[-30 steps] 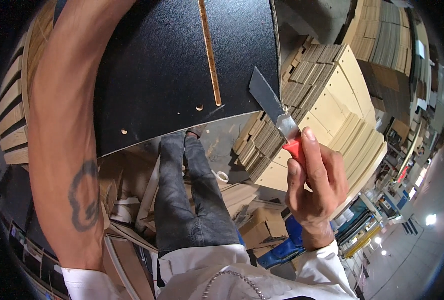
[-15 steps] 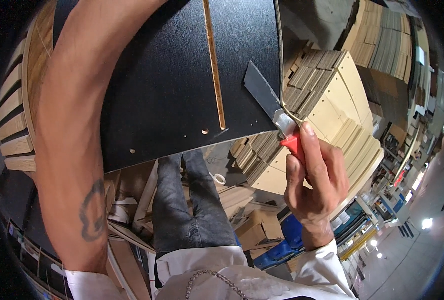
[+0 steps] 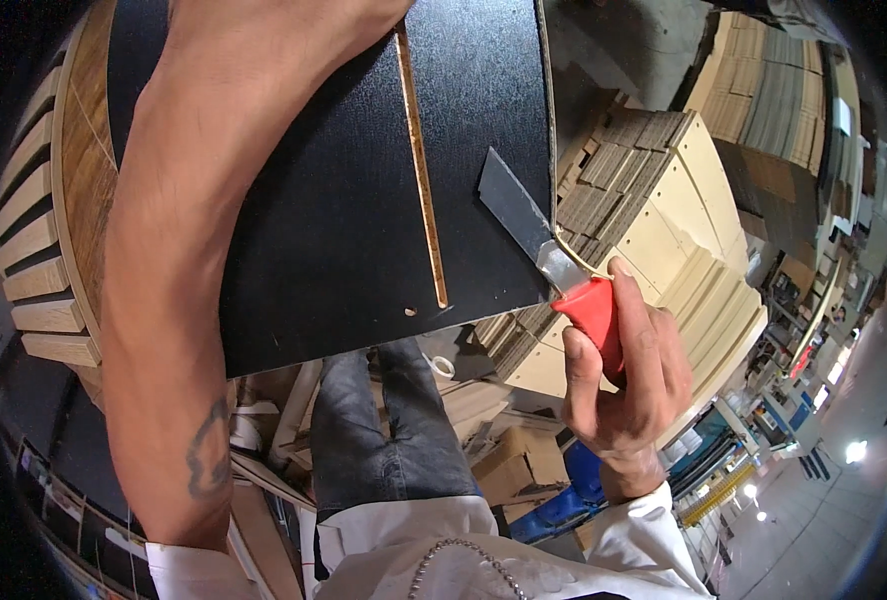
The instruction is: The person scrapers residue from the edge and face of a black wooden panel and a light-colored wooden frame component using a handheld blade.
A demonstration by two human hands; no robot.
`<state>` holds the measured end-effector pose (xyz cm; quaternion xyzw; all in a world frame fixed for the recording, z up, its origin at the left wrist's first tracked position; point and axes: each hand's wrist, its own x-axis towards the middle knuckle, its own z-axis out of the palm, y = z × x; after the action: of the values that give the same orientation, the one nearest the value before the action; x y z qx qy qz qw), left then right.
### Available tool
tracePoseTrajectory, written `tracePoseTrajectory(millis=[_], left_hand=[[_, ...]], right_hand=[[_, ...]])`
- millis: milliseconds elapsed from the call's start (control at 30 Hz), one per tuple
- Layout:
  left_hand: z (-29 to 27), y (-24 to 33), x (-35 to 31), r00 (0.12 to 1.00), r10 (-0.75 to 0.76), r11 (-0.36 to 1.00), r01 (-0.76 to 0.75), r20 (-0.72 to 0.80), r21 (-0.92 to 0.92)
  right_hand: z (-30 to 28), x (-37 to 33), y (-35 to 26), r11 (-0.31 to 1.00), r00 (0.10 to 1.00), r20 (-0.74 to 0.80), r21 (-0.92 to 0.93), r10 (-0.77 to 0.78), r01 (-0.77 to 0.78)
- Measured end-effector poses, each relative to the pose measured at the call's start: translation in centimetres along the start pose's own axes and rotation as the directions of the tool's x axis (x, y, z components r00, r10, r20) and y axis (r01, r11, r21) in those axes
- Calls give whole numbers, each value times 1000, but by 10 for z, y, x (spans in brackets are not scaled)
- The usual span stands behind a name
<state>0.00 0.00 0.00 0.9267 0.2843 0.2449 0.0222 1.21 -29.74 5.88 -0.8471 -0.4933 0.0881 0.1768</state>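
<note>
My right hand [image 3: 636, 375] is closed around the red handle [image 3: 596, 318] of a putty knife. Its wide dark blade [image 3: 517, 212] lies over the near right corner of a black panel [image 3: 344, 240]. A thin pale strip [image 3: 576, 256] curls off the panel's right edge toward my fingertips; whether they touch it is hard to tell. The panel has a narrow groove [image 3: 422, 180] with bare wood showing and a small hole [image 3: 410, 311] near its front edge. My left forearm [image 3: 179, 290] reaches across the panel's left side, and its hand lies beyond the upper edge.
Stacked cream boards [image 3: 679, 215] with drilled holes stand right of the panel, with more stacked panels [image 3: 764, 80] behind. Pale wooden slats [image 3: 39, 255] line the far left. Below are a cardboard box [image 3: 524, 462] and a blue object [image 3: 564, 505].
The panel's front edge sits lower in view. My left forearm has shifted right. The blade is slightly lower and left, and more of the red handle shows in my right hand.
</note>
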Motion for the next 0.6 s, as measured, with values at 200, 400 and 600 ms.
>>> tracePoseTrajectory(millis=[200, 400, 600], left_hand=[[0, 2, -2, 999, -22, 1000, 22, -27, -6], [3, 4, -8, 995, -64, 997, 62, -71, -36], [-5, -2, -6, 989, -99, 994, 94, -106, -48]], right_hand=[[1, 9, 5, 999, 1000, -5, 34, -22, 22], [6, 26, 8, 999, 999, -29, 11, -31, 31], [5, 40, 4, 999, 999, -45, 44, -22, 24]])
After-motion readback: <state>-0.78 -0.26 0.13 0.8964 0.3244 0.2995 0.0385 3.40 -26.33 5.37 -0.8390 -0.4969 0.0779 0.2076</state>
